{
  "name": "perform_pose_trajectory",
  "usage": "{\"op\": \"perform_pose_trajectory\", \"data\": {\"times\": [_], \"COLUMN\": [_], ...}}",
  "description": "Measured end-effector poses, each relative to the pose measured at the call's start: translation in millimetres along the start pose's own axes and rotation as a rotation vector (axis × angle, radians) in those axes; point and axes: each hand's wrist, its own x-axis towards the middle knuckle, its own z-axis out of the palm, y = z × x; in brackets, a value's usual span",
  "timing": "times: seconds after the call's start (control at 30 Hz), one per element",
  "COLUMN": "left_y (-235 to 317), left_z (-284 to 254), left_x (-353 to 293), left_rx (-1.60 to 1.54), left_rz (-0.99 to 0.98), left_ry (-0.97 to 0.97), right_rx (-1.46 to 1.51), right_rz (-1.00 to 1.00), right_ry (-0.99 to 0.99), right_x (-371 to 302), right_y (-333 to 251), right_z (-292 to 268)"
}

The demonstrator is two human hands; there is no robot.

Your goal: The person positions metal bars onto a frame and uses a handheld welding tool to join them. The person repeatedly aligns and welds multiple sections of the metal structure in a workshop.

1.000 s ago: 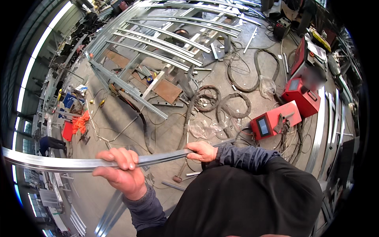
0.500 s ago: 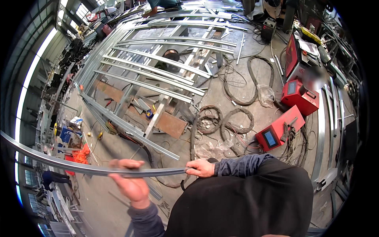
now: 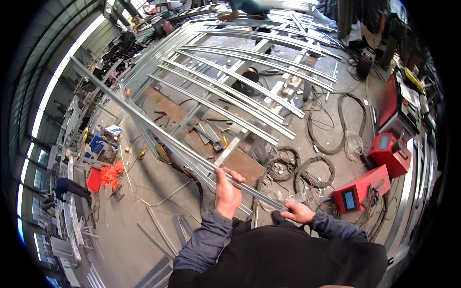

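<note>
A long, thin metal profile (image 3: 158,127) runs slantwise from near my body up to the far left. My right hand (image 3: 298,212) is closed round its near end. Further along it, my left hand (image 3: 228,193) grips from below, thumb on one side and fingers on the other. Just beyond the profile lies a rack of parallel metal profiles (image 3: 249,128) on a low steel stand. A blue and yellow tape measure (image 3: 219,145) rests within that stand.
Two red machines with screens, one nearer (image 3: 362,189) and one behind (image 3: 390,153), stand at the right. Coiled dark cables (image 3: 314,173) lie on the floor. An orange cloth (image 3: 111,174) is at left. One person (image 3: 72,187) bends at far left; another's arm (image 3: 233,15) reaches in at the top.
The profile has swung from lying nearly crosswise to slanting toward the far left, over the stand's edge. My left hand has closed on it, nearer my right hand. The view has turned left.
</note>
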Motion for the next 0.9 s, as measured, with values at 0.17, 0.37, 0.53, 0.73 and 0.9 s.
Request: {"op": "perform_pose_trajectory", "data": {"times": [0.17,0.37,0.53,0.73,0.9], "left_y": [-10,29,144,266,278], "left_z": [-63,-159,-242,-437,-613], "left_x": [97,209,191,40,-120], "left_rx": [-0.106,-0.02,0.435,0.512,0.503], "left_rz": [-0.243,-0.296,-0.223,-0.398,-0.256], "left_ry": [0.077,-0.035,-0.654,-0.287,0.393], "right_rx": [-0.023,-0.148,-0.058,-0.214,-0.456], "right_rz": [0.307,0.323,0.302,0.254,0.192], "right_ry": [0.126,0.271,0.278,0.333,0.447], "right_x": [-19,86,260,542,679], "right_y": [39,-20,-78,-152,-181], "right_z": [36,72,81,115,106]}}
